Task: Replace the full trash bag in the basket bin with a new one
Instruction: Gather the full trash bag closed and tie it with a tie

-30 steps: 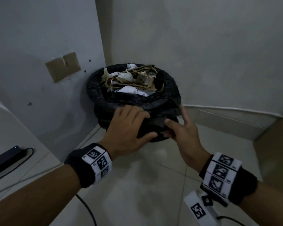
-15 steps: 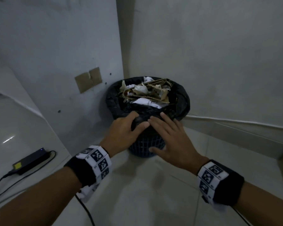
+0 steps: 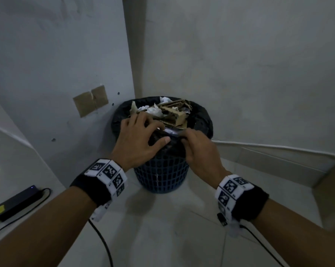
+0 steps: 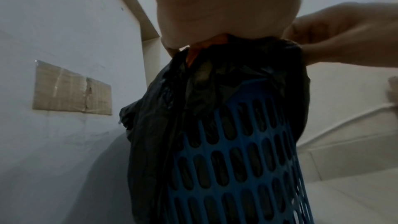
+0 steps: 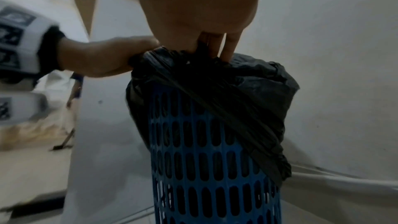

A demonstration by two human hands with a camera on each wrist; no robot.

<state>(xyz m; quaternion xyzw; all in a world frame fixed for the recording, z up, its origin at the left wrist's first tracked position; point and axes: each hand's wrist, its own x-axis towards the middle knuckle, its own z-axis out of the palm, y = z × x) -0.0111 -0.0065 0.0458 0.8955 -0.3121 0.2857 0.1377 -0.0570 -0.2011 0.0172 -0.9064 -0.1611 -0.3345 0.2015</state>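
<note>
Where two pale walls met in a corner, the blue basket bin [image 3: 161,176] stood on the tiled floor [image 3: 162,228], lined with a black trash bag [image 3: 201,120] heaped with torn cardboard and paper [image 3: 170,112]. Only the head view showed that heap, plus a black power adapter [image 3: 16,203] far left. The wrist views alone showed the bag's folded-over skirt [image 5: 247,101] bunched up off the lattice wall. The left hand [image 3: 137,141] gripped the near rim, fingers curled over it and thumb [image 3: 160,143] pressed on the outside. The right hand [image 3: 199,149], just beside it, pinched a gather of plastic between curled fingers [image 5: 228,47] and thumb. Half a second before, the right hand's fingers had lain spread flat on the rim.
</note>
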